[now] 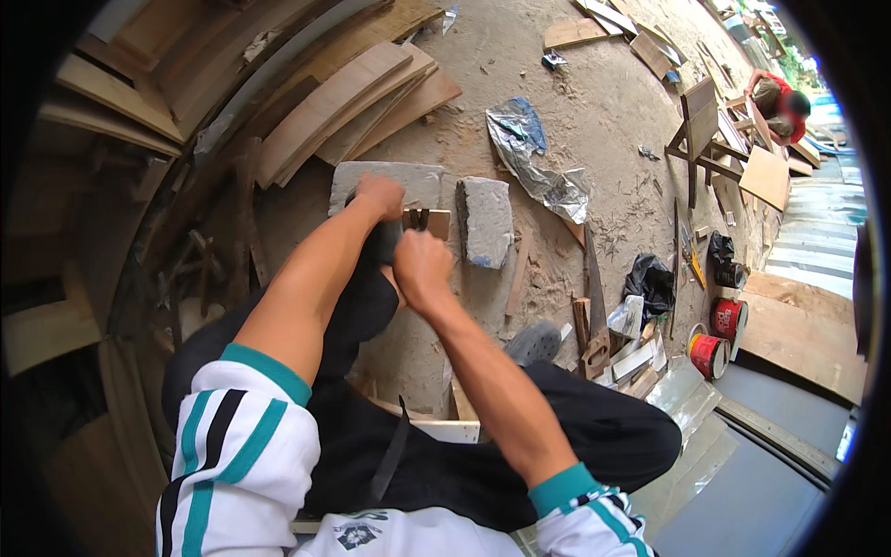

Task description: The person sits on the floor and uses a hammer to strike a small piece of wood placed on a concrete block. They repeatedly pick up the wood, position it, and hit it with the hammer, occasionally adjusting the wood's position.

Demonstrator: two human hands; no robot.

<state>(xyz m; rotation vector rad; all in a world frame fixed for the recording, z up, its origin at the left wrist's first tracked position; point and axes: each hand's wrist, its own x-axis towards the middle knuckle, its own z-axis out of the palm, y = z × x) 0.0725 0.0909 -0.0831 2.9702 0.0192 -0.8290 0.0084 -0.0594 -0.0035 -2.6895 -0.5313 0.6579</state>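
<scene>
My right hand (422,269) is closed in a fist around a dark two-pronged metal tool (419,219). Its prongs rest against a small wood block (438,224). Just left of it my left hand (379,196) is closed too, by the near edge of a grey concrete block (418,178); its grip is hidden. Between the hands and my knee shows a dark grey rounded shape (382,243), apparently a clog on my foot. A second concrete block (485,223) lies to the right. My other foot wears a grey clog (534,343).
Wood boards (343,111) lie stacked at left. Crumpled foil sheeting (538,158) lies ahead on the dusty ground. At right are a handsaw (596,355), a black plastic bag (650,281), a red can (709,356) and a wooden chair frame (701,130). Another person (784,102) crouches far right.
</scene>
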